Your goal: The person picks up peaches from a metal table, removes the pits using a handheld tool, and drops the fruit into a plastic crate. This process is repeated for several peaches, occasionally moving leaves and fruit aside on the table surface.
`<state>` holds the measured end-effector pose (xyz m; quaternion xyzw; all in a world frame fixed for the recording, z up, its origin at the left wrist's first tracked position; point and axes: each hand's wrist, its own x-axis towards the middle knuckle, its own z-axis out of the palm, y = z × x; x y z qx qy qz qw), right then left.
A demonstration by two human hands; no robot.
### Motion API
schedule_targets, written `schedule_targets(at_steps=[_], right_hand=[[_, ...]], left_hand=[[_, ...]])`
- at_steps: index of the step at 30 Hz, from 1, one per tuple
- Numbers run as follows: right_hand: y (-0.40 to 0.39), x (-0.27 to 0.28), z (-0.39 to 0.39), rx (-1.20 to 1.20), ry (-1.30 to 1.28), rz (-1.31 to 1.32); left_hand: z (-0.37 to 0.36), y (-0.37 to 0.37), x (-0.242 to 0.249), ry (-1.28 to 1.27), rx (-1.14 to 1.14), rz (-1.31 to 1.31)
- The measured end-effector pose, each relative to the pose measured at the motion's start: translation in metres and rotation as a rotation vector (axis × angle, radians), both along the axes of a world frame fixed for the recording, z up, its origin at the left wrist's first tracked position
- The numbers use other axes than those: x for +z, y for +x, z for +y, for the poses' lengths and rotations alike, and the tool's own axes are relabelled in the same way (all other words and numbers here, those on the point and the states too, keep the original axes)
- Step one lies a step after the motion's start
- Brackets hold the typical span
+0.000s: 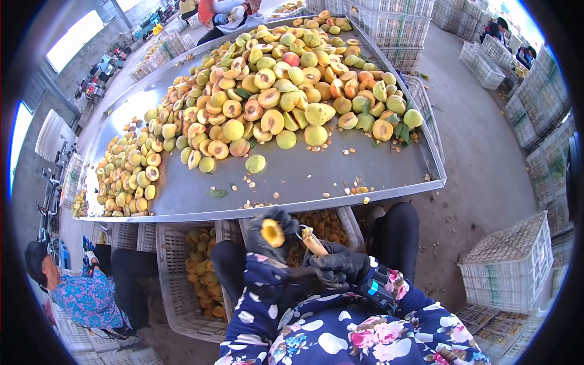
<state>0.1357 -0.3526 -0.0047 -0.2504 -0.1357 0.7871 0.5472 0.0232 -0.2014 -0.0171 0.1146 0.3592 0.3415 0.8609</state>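
In the head view my left hand, in a dark glove and blurred, is closed round a yellow peach half whose cut face shows. Beside it my right hand, also gloved, grips a pitting tool by its wooden handle. The tool's metal loop points toward the peach half, with a small gap between. Both hands are in front of the near edge of a metal table. Below them, partly hidden, is a crate of peach halves.
A large heap of whole and halved peaches covers much of the table, with loose pits near its front. Another crate of halves stands at lower left, near a seated person. Stacked crates and a lone crate are at right.
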Motion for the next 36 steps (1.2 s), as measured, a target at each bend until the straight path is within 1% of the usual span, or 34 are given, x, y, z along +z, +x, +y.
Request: schedule_targets(at_steps=[1, 2, 3, 4, 5, 6, 7, 8, 9, 10, 11, 12, 13, 14, 16, 18, 20, 21, 22, 23, 24, 26, 27, 29, 30, 32, 33, 34, 36], right_hand=[[0.001, -0.003, 0.003, -0.002, -0.015, -0.097], [0.004, -0.010, 0.008, -0.002, -0.030, -0.193], [0.006, -0.020, 0.012, -0.002, -0.046, -0.288], [0.007, -0.042, 0.016, 0.028, 0.037, -0.706], [0.006, -0.073, 0.019, 0.052, 0.123, -1.124], [0.007, -0.089, 0.021, 0.071, 0.211, -1.542], [0.011, -0.082, 0.024, 0.299, 0.140, -1.539], [0.016, -0.075, 0.027, 0.524, 0.069, -1.524], [0.013, -0.099, 0.023, 0.538, 0.087, -1.571], [0.007, -0.124, 0.019, 0.553, 0.102, -1.618], [0.005, -0.122, 0.018, 0.586, 0.123, -1.564], [0.004, -0.113, 0.019, 0.567, 0.109, -1.524], [0.003, -0.104, 0.018, 0.550, 0.093, -1.483], [0.002, -0.099, 0.019, 0.532, 0.080, -1.442], [0.002, -0.105, 0.019, 0.574, 0.064, -1.465], [0.006, -0.102, 0.021, 0.581, 0.044, -1.455], [0.006, -0.109, 0.020, 0.543, 0.060, -1.467], [0.005, -0.115, 0.019, 0.511, 0.088, -1.478], [0.008, -0.108, 0.021, 0.481, 0.117, -1.489], [0.011, -0.098, 0.023, 0.533, 0.032, -1.467], [0.011, -0.102, 0.023, 0.474, 0.098, -1.462], [0.009, -0.114, 0.018, 0.363, 0.230, -1.444], [0.010, -0.109, 0.017, 0.318, 0.218, -1.313], [0.021, -0.091, 0.017, 0.238, 0.198, -1.057], [0.027, -0.079, 0.017, 0.202, 0.188, -0.928], [0.031, -0.057, 0.016, 0.135, 0.161, -0.675], [0.029, -0.051, 0.015, 0.125, -0.049, -0.422], [0.028, -0.041, 0.015, 0.054, 0.073, -0.543], [0.027, -0.010, 0.018, -0.096, 0.320, -0.779]], left_hand=[[0.009, -0.015, 0.010, 0.187, 0.041, -0.005], [0.018, -0.032, 0.029, 0.300, 0.168, 0.135], [0.047, -0.070, 0.007, 0.439, 0.166, -0.028], [0.060, -0.090, 0.020, 0.492, 0.236, 0.004], [0.074, -0.114, 0.028, 0.496, 0.283, 0.350], [0.098, -0.151, 0.023, 0.670, -0.016, 0.181], [0.119, -0.166, 0.007, 0.538, 0.172, 0.885], [0.130, -0.178, 0.001, 0.799, -0.152, 1.217], [0.141, -0.189, -0.005, 1.093, -0.416, 1.548], [0.119, -0.159, 0.034, 1.140, -0.639, 1.852], [0.143, -0.159, 0.012, 1.310, -0.548, 1.738], [0.150, -0.141, 0.015, 1.295, -0.552, 1.551], [0.157, -0.122, 0.018, 1.261, -0.558, 1.366], [0.148, -0.073, 0.051, 1.051, -0.639, 1.120], [0.184, -0.026, 0.010, 1.832, -0.639, 1.037], [0.195, 0.034, -0.003, 1.612, -0.834, 1.229], [0.177, 0.074, 0.012, 1.710, -0.969, 1.373], [0.181, 0.080, 0.005, 1.699, -1.123, 1.296], [0.184, 0.086, -0.008, 1.845, -1.105, 1.451], [0.193, 0.086, -0.015, 1.773, -1.138, 1.355], [0.191, 0.087, -0.004, 1.701, -1.170, 1.262], [0.200, 0.075, -0.002, 0.941, -1.072, 0.765], [0.200, 0.068, 0.003, 0.571, -0.971, 0.522], [0.185, 0.047, 0.023, 0.273, -0.946, 0.100], [0.173, 0.038, 0.036, 0.408, -0.985, 0.216], [0.135, 0.020, 0.054, 0.186, -0.841, -0.029], [0.122, 0.012, 0.051, 0.111, -0.729, -0.078], [0.109, 0.005, 0.047, 0.037, -0.617, -0.130], [0.085, -0.004, 0.042, 0.036, -0.500, -0.132]])
